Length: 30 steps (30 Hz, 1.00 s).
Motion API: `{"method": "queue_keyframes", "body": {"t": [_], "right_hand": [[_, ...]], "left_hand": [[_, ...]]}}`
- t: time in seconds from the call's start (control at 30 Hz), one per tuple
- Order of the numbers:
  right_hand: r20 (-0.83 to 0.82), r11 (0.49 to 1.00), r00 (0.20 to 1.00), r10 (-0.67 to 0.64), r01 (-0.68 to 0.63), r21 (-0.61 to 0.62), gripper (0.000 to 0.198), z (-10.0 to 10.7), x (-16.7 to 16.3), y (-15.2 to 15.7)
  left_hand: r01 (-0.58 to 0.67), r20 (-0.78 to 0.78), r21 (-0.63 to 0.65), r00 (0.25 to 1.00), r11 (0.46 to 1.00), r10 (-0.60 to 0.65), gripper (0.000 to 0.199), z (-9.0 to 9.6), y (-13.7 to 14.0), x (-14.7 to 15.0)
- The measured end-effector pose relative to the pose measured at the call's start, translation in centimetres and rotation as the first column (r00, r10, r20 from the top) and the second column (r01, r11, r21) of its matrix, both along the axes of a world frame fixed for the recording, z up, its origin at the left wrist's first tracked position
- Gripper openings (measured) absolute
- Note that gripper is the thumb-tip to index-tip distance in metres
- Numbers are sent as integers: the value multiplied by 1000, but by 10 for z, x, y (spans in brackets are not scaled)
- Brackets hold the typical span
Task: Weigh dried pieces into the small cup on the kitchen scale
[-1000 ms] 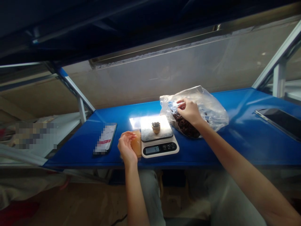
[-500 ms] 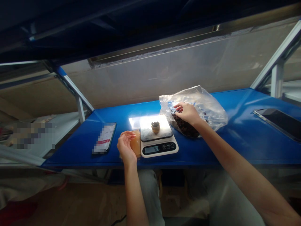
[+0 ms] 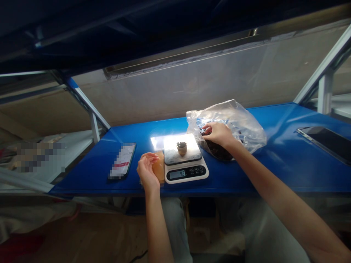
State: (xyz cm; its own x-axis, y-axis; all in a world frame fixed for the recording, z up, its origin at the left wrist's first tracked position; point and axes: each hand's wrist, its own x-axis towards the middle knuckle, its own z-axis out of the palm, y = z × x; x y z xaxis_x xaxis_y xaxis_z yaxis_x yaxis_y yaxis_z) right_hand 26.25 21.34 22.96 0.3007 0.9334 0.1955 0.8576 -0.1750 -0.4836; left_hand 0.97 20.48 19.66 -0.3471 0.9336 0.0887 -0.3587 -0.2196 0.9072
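My right hand [image 3: 220, 134] is at the open clear plastic bag [image 3: 244, 120]. Its thumb and fingers come together around some dark crumbly pieces [image 3: 221, 151] that lie in the bag. My left hand [image 3: 148, 172] rests loosely curved, fingers apart and holding nothing, beside a flat tan packet [image 3: 159, 170] that it partly covers. Between the hands stands a white kitchen scale [image 3: 188, 176] whose display reads about 92; a decimal point is too small to make out. A small tan cup [image 3: 181, 149] filled with dark pieces sits upright on its plate.
A phone with a lit screen [image 3: 123, 159] lies left of my left hand. Another dark phone or tablet [image 3: 326, 140] lies at the right on the blue table [image 3: 274, 171]. Metal frame posts rise at both sides, and a dark blue shelf [image 3: 164, 33] hangs overhead.
My right thumb and fingers have drawn closer together and lower into the dark pieces. The left hand, the cup and the scale reading look the same.
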Motion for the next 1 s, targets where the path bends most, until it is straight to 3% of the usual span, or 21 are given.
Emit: {"method": "queue_keyframes", "body": {"t": [0.23,0.53,1.0], "right_hand": [[9,999,1000,30,-30,35,28,1,-4,-2],[-42,985,999,22,-14,170,24,-2,2,4],[-40,991,994,104,-100,94,29,-17,7,12]], "left_hand": [[0,2,-1,1000,1000,0,22,0,-1,0],[-2,7,-2,1000,1000,2,22,1,-1,0],[6,3,3,1000,1000,-6,23,0,-1,0]]}}
